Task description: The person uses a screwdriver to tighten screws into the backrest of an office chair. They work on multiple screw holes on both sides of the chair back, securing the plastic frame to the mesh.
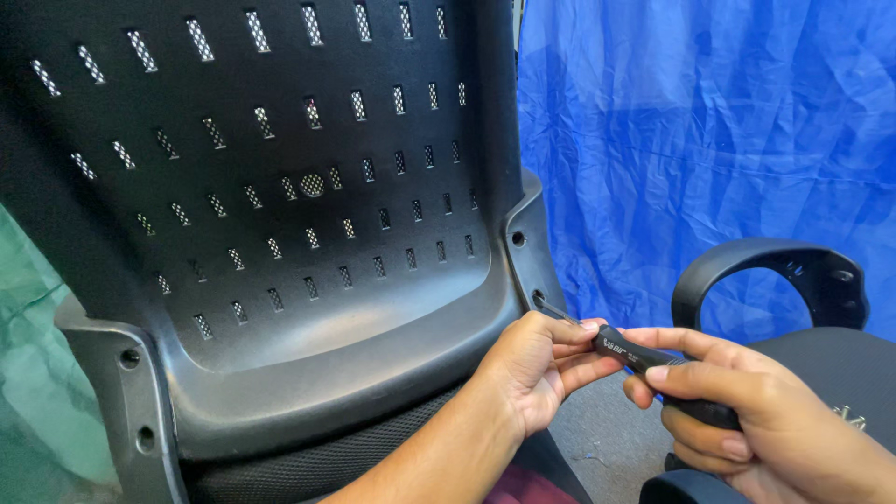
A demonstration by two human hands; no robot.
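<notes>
A black plastic chair back (280, 243) with rows of small slots fills the left of the view. On its right side flange are two screw holes, an upper hole (518, 239) and a lower hole (539, 299). A black-handled screwdriver (644, 359) points its metal tip into the lower hole. My right hand (756, 420) grips the handle's rear end. My left hand (541, 369) pinches the front of the handle near the shaft, just beside the flange.
A black curved armrest (775, 271) stands at the right over a dark mesh seat (840, 373). Blue cloth (700, 140) hangs behind. Green cloth (28, 373) lies at the left. The chair back's left flange (131, 392) has two more holes.
</notes>
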